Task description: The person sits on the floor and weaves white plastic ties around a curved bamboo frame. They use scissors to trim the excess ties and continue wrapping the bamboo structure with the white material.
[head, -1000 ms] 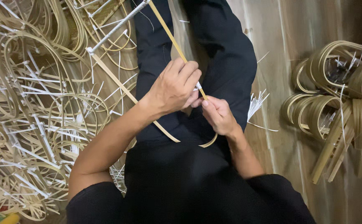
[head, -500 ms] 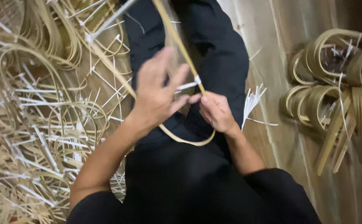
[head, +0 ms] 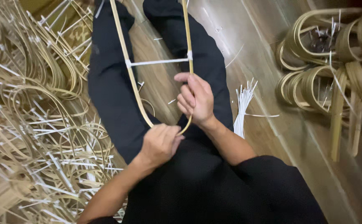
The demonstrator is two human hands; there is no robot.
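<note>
Evidently light and springy, the thin bent U-shaped bamboo strip (head: 127, 70), white-tied, lies over the lap: left hand (head: 159, 144) fingers closed on its bend, right hand (head: 196, 99) fingers curled around one limb, safest holds; pale wooden floor (head: 268, 62) beneath.

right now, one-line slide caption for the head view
Both hands, left hand and right hand, hold a bent bamboo strip tied across with a white cable tie.

Left hand (head: 159, 143) – right hand (head: 196, 101), gripping bent bamboo strip (head: 127, 70)
</note>
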